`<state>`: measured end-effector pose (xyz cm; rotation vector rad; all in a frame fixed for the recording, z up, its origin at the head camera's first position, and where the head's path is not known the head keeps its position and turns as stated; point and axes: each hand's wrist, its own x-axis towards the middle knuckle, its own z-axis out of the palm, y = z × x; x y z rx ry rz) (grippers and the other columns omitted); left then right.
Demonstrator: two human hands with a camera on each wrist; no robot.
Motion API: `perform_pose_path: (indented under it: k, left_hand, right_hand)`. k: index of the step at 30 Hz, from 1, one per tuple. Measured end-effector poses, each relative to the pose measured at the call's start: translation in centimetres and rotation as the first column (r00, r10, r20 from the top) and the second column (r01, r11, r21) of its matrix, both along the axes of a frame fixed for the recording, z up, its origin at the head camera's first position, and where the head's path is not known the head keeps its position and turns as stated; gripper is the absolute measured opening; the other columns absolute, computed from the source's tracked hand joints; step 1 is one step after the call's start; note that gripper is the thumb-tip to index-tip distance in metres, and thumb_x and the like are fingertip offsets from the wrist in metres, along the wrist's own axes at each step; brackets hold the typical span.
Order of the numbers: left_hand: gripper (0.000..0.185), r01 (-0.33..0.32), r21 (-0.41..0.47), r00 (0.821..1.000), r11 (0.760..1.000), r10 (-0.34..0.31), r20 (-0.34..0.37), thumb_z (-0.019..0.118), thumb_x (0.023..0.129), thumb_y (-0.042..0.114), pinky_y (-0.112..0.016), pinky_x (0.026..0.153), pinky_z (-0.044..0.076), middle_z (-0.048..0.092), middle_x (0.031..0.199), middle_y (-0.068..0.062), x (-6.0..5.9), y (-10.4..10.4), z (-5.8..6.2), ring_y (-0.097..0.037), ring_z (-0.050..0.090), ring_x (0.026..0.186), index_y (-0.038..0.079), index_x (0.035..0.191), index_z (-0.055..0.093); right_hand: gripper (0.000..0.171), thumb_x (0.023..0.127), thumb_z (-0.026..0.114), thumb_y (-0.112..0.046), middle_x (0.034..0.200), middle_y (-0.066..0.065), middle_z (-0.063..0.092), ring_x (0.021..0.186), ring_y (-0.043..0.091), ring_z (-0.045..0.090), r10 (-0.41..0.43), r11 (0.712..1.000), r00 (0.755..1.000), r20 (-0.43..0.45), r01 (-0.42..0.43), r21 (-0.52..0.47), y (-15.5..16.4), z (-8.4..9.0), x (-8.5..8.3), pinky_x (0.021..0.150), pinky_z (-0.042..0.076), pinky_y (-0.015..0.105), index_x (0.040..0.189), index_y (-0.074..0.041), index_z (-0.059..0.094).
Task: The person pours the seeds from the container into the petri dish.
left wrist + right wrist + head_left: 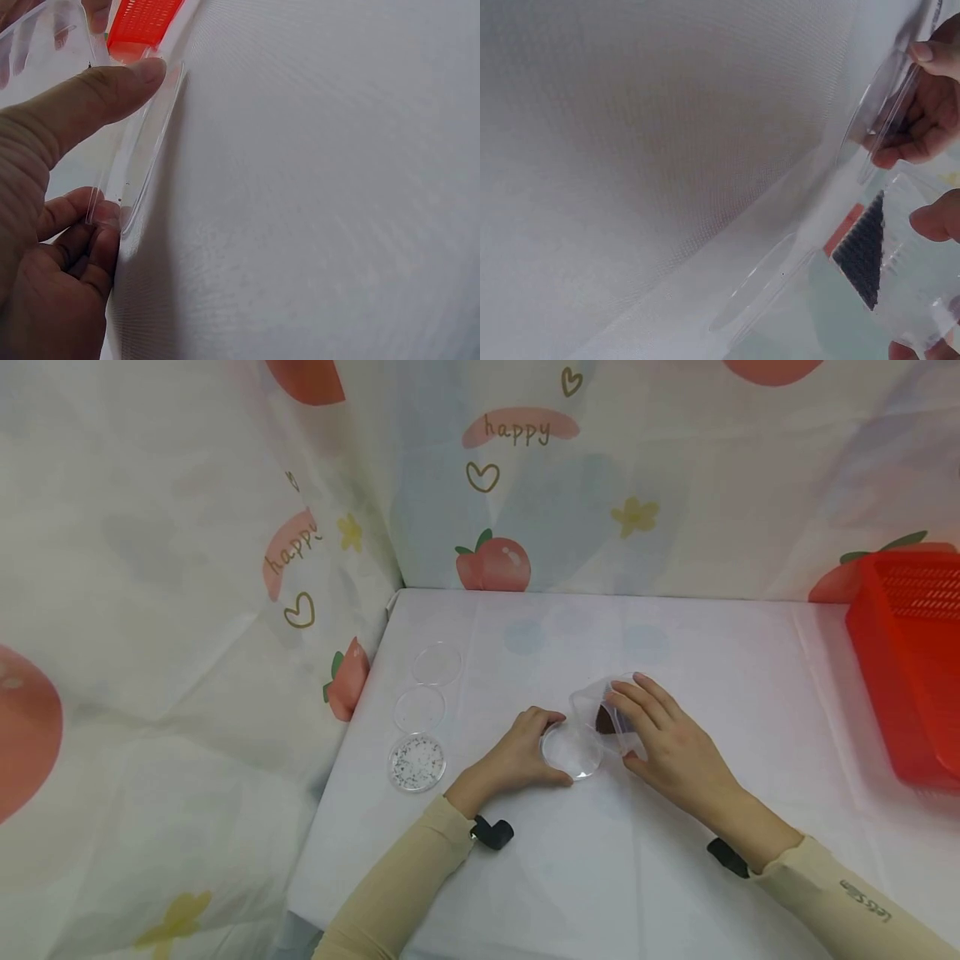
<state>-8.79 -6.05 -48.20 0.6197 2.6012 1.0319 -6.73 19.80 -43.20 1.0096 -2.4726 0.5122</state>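
My left hand (517,753) grips a clear petri dish (572,753) by its sides, thumb at the near edge and fingers at the far one. In the left wrist view, a few tiny dark specks show on the dish (154,142). My right hand (675,747) holds a clear plastic box (588,703), tilted over the right side of the dish. Dark granules (862,255) are gathered in the box's lower corner. On the table to the left lies a round dish (417,762) with many dark specks scattered in it.
Two clear round dishes or lids (420,708) (437,663) lie in a row behind the speckled dish. Another clear disc (757,292) shows on the table in the right wrist view. A red basket (885,677) stands at the right. Printed cloth walls border the table's back and left.
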Motion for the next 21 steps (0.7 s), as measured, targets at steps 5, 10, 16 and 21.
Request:
perform_pose_path:
  k: [5, 10, 16, 21]
  left_hand:
    - [0.094, -0.004, 0.000, 1.000, 1.000, 0.004, 0.013, 0.095, 0.072, 0.036, -0.025, 0.112, 0.041, 0.050, 0.144, -0.003, -0.09, -0.03, -0.23, -0.015, 0.046, 0.133, 0.011, 0.149, 0.047]
    - [0.094, -0.004, 0.008, 1.000, 1.000, 0.004, 0.015, 0.095, 0.072, 0.035, -0.027, 0.112, 0.042, 0.050, 0.144, -0.005, -0.03, -0.06, -0.31, -0.017, 0.046, 0.132, 0.011, 0.149, 0.047]
    - [0.094, 0.000, -0.001, 1.000, 1.000, 0.000, -0.002, 0.095, 0.071, 0.035, -0.026, 0.112, 0.042, 0.051, 0.142, -0.005, -0.08, -0.08, -0.25, -0.017, 0.047, 0.132, 0.010, 0.149, 0.047]
    - [0.094, 0.003, -0.006, 1.000, 1.000, -0.003, -0.010, 0.096, 0.071, 0.035, -0.025, 0.112, 0.041, 0.051, 0.143, -0.005, -0.14, -0.04, -0.20, -0.017, 0.046, 0.131, 0.010, 0.148, 0.047]
  right_hand:
    - [0.096, 0.058, 0.088, 0.009, 0.152, 0.015, 0.050, 0.149, 0.039, 0.036, 0.015, 1.000, 1.000, -0.001, -0.015, 0.010, -0.10, -0.02, 0.03, 0.126, 0.012, 0.019, 0.145, -0.003, 0.051]
    - [0.094, 0.059, 0.086, 0.011, 0.153, 0.014, 0.050, 0.151, 0.036, 0.035, 0.013, 1.000, 1.000, -0.001, -0.013, 0.018, -0.31, 0.17, 0.20, 0.125, 0.023, 0.025, 0.145, -0.005, 0.052]
    - [0.097, 0.058, 0.088, 0.011, 0.154, 0.012, 0.050, 0.152, 0.035, 0.035, 0.004, 0.999, 1.000, -0.008, -0.004, 0.034, -0.54, 0.39, 0.24, 0.107, 0.043, 0.045, 0.147, -0.007, 0.053]
    - [0.098, 0.058, 0.088, 0.011, 0.154, 0.012, 0.051, 0.152, 0.036, 0.035, 0.010, 0.999, 1.000, -0.013, -0.010, 0.032, -0.64, 0.47, 0.17, 0.120, 0.034, 0.035, 0.147, -0.007, 0.053]
